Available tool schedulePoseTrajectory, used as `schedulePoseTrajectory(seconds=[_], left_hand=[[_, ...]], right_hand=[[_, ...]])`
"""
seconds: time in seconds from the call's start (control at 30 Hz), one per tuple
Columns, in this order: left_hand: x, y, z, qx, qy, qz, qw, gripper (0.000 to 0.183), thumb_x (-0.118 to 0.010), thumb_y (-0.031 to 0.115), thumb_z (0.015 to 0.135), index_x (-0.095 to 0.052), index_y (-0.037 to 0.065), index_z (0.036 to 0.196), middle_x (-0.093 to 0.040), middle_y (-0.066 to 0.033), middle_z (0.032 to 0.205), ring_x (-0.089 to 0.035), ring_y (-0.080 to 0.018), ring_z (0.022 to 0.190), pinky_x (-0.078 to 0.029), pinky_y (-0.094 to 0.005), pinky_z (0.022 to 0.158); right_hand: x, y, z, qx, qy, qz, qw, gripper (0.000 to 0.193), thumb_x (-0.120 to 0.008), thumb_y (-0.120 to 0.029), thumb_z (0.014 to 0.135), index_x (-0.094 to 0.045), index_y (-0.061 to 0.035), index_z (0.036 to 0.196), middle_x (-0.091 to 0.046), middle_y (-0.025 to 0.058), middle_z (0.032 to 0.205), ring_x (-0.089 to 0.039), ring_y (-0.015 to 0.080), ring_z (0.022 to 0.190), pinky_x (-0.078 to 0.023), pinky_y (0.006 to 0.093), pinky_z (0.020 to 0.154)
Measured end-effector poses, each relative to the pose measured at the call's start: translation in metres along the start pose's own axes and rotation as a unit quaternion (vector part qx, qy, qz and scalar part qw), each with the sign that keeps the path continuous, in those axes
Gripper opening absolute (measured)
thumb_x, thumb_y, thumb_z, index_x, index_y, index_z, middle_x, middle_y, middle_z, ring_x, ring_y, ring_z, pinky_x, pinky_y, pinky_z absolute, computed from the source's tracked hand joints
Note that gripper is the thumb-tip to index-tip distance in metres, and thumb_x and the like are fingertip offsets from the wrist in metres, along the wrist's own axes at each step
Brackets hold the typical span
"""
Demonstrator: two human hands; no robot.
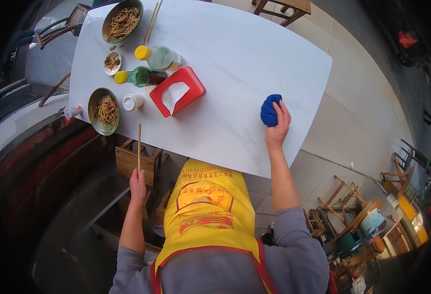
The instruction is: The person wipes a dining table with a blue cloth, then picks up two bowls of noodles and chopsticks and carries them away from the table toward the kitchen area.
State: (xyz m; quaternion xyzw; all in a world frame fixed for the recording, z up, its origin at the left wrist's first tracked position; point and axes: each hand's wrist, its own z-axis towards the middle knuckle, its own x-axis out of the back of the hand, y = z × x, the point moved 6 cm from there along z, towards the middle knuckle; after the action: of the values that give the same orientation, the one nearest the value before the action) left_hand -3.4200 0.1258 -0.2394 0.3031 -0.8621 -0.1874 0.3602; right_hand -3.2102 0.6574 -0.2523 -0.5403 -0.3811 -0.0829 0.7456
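My right hand (281, 126) is closed around a crumpled blue cloth (268, 113), pressed on the white tabletop (225, 122) towards its right end. Below the table's near edge, my left hand (138, 185) grips a pair of wooden chopsticks (139, 142) that point upward. Close to their tips, at the table's left edge, sits a bowl of noodles (106, 112). A small white lidded cup (133, 102) stands beside that bowl. To its right is a red tissue box (194, 87) with a white tissue showing.
Behind the tissue box are a green bottle (144, 77) and a clear bottle (162, 58), both yellow-capped. Farther back lie a small plate of scraps (112, 63), another noodle bowl (122, 22) and chopsticks (152, 22). A plastic cup (72, 112) is at the left edge. Wooden stools (137, 164) stand below.
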Motion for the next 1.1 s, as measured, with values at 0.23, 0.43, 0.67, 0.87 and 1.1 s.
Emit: schedulePoseTrajectory(seconds=[0.23, 0.43, 0.67, 0.87, 1.1], left_hand=[[0.001, -0.001, -0.023, 0.003, 0.029, -0.124, 0.992, 0.032, -0.052, 0.027, 0.102, -0.044, 0.008, 0.077, -0.037, 0.0045, 0.066, -0.035, -0.0058, 0.061, -0.029, -0.024, 0.053], [0.037, 0.0, -0.002, -0.015, 0.098, -0.188, 0.977, 0.033, -0.051, 0.026, 0.102, -0.044, 0.009, 0.075, -0.038, 0.0055, 0.061, -0.035, -0.0055, 0.054, -0.029, -0.0249, 0.048], [0.113, 0.004, 0.072, -0.068, 0.15, -0.238, 0.957, 0.035, -0.05, 0.028, 0.103, -0.042, 0.01, 0.074, -0.041, 0.0037, 0.061, -0.037, -0.0063, 0.051, -0.029, -0.0254, 0.047], [0.216, 0.012, 0.155, -0.079, 0.234, -0.176, 0.953, 0.024, -0.063, 0.023, 0.096, -0.055, 0.004, 0.084, -0.05, 0.0013, 0.068, -0.049, -0.006, 0.061, -0.04, -0.0243, 0.054], [0.311, 0.063, 0.241, -0.175, 0.334, -0.127, 0.918, 0.057, -0.078, 0.013, 0.082, -0.051, -0.002, 0.13, -0.054, -0.0092, 0.115, -0.06, -0.0113, 0.068, -0.051, -0.0264, 0.067]], right_hand=[[-0.099, -0.084, -0.126, 0.184, -0.259, -0.02, 0.948, 0.052, -0.061, 0.007, 0.067, -0.069, -0.0157, 0.113, -0.057, 0.0056, 0.131, -0.052, 0.0283, 0.12, -0.041, 0.0419, 0.097], [-0.124, -0.129, -0.156, 0.198, -0.357, 0.069, 0.91, 0.045, -0.065, 0.007, 0.066, -0.07, -0.0109, 0.107, -0.062, 0.0057, 0.123, -0.055, 0.0289, 0.113, -0.042, 0.0404, 0.095], [-0.078, -0.153, -0.046, 0.21, -0.328, -0.142, 0.91, 0.05, -0.066, 0.001, 0.076, -0.056, -0.0005, 0.124, -0.045, 0.0202, 0.141, -0.043, 0.0388, 0.13, -0.036, 0.0455, 0.107], [-0.158, -0.277, -0.067, 0.02, -0.402, 0.183, 0.897, 0.031, -0.059, 0.001, 0.088, -0.06, 0.0008, 0.119, -0.064, 0.0136, 0.11, -0.066, 0.0217, 0.1, -0.052, 0.0308, 0.087], [-0.375, -0.375, 0.006, -0.027, -0.275, 0.247, 0.929, 0.04, -0.055, -0.004, 0.092, -0.053, 0.0009, 0.131, -0.056, 0.0135, 0.131, -0.054, 0.0238, 0.12, -0.045, 0.0345, 0.099]])
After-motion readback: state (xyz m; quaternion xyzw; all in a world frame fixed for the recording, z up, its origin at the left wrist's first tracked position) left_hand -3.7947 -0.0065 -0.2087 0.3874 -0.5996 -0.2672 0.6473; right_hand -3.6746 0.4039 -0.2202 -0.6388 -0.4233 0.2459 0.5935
